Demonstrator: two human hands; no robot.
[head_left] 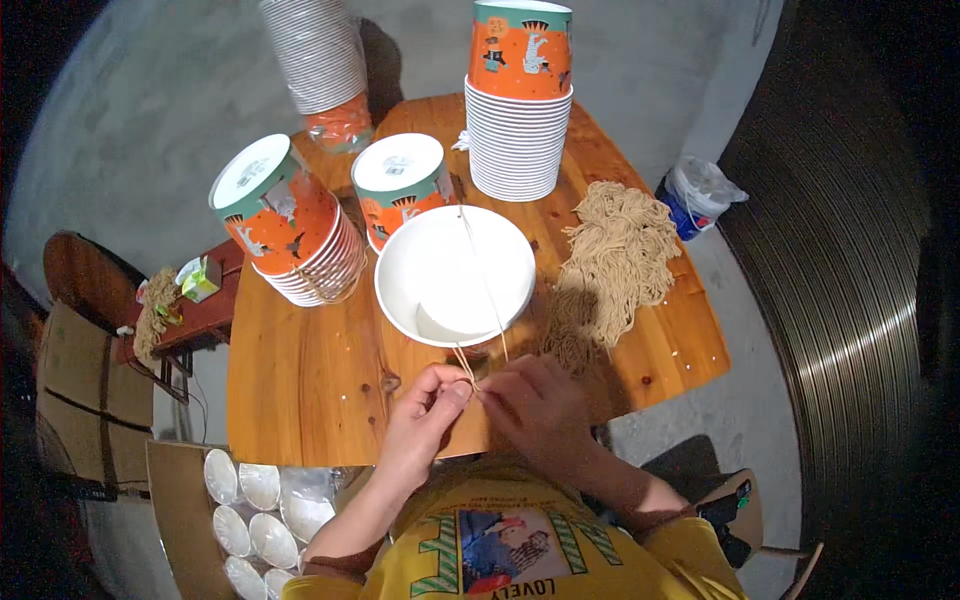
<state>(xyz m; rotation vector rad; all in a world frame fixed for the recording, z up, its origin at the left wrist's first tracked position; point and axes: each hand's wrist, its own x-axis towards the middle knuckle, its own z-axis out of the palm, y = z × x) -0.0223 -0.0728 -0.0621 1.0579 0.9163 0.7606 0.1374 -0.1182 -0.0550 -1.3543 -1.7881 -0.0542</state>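
Observation:
Thumb and fingers of my left hand pinch a thin tan string at the table's near edge. My right hand is closed on the same string, its fingertips meeting those of the left. Just beyond my hands, a paper bucket tilts its white open mouth toward me. One strand of the string crosses its mouth, and strands come from its near rim to my fingers. Behind it an orange and green paper bucket stands upside down. What lies between my fingertips is partly hidden.
The wooden table also bears a nested bucket stack with string at left, a taller stack behind, a bagged stack, and a tan string pile at right. A cardboard box of wrapped white bowls stands lower left.

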